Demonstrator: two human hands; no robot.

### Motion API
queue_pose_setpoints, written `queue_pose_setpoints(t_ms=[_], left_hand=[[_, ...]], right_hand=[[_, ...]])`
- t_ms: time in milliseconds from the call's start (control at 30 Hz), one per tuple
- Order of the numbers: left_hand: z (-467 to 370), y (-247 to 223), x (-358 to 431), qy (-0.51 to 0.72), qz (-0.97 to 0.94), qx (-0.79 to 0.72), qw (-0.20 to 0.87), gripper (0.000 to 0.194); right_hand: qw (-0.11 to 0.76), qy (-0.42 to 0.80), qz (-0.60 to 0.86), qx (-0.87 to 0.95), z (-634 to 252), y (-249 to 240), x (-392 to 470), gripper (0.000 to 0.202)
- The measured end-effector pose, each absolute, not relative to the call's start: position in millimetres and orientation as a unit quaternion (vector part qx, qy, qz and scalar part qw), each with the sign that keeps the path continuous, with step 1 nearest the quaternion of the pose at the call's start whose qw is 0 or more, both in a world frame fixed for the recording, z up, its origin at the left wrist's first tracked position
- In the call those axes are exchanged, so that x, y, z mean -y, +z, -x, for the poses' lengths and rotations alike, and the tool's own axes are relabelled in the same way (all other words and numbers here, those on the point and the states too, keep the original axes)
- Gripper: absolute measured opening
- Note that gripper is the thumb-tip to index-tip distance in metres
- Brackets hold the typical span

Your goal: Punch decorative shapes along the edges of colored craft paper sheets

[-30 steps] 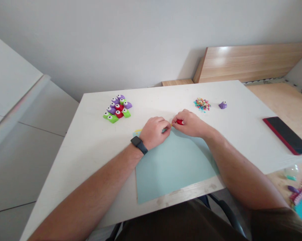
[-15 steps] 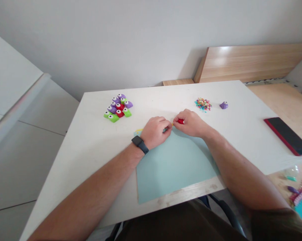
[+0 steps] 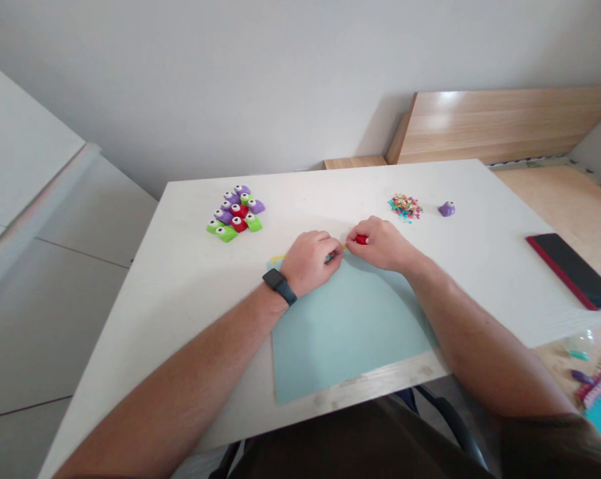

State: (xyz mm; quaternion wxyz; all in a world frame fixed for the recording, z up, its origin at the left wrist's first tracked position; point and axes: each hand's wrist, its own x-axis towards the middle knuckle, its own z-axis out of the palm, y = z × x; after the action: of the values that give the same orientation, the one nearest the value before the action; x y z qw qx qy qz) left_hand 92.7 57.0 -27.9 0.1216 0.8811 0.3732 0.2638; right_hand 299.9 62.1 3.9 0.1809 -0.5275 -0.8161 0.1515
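1. Nearest the camera: dark clothing [image 3: 360, 439] and part of a chair [image 3: 447, 412], both at the near edge of the white table [image 3: 480, 239].
2. Light blue sheet [image 3: 350, 339]: flat on the table, partly beneath the forearms.
3. Left hand [image 3: 310, 261]: fingers curled, tips drawn together over the sheet's far edge; whether they grip anything cannot be told. Dark watch [image 3: 279, 286] on that wrist.
4. Right hand [image 3: 383, 245]: closed around a red piece [image 3: 361, 239], with a pale part showing on it; thumb and forefinger tips are near the left fingertips.
5. Yellow strip [image 3: 277, 258]: seen along the sheet's far edge, left of the left hand; a short yellow bit shows between the two hands. Its middle is hidden.
6. Dark, flat device [image 3: 577, 271] with a red edge: at the table's right side.
7. Beyond the hands, left: a cluster of purple, green and red pieces [image 3: 239, 211], bearing white, eye-like discs.
8. Beyond the hands, right: a heap of multicoloured bits [image 3: 405, 207]; just beside it, a single purple piece [image 3: 447, 209].
9. Farthest: wooden headboard [image 3: 504, 126] and pale wall [image 3: 280, 86].
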Motion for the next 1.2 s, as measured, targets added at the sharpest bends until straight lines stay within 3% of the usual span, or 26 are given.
queue_pose_setpoints(t_ms=[233, 400, 600, 1000, 1200], left_hand=[[-93, -27, -57, 0.270, -0.879, -0.373, 0.122, 0.010], [-94, -27, -57, 0.276, -0.876, -0.374, 0.131, 0.009], [-94, -30, -59, 0.286, -0.870, -0.376, 0.144, 0.009], [-93, -33, -61, 0.287, -0.866, -0.378, 0.154, 0.010], [-93, -32, -61, 0.285, -0.863, -0.384, 0.160, 0.010]], right_hand=[[0.186, 0.150, 0.552, 0.799, -302, 0, -65, 0.021], [0.237, 0.155, 0.599, 0.749, -316, 2, -73, 0.023], [0.266, 0.055, 0.713, 0.646, -365, 1, -93, 0.026], [0.193, 0.018, 0.797, 0.572, -408, -2, -101, 0.029], [0.295, 0.045, 0.772, 0.562, -397, 3, -97, 0.036]])
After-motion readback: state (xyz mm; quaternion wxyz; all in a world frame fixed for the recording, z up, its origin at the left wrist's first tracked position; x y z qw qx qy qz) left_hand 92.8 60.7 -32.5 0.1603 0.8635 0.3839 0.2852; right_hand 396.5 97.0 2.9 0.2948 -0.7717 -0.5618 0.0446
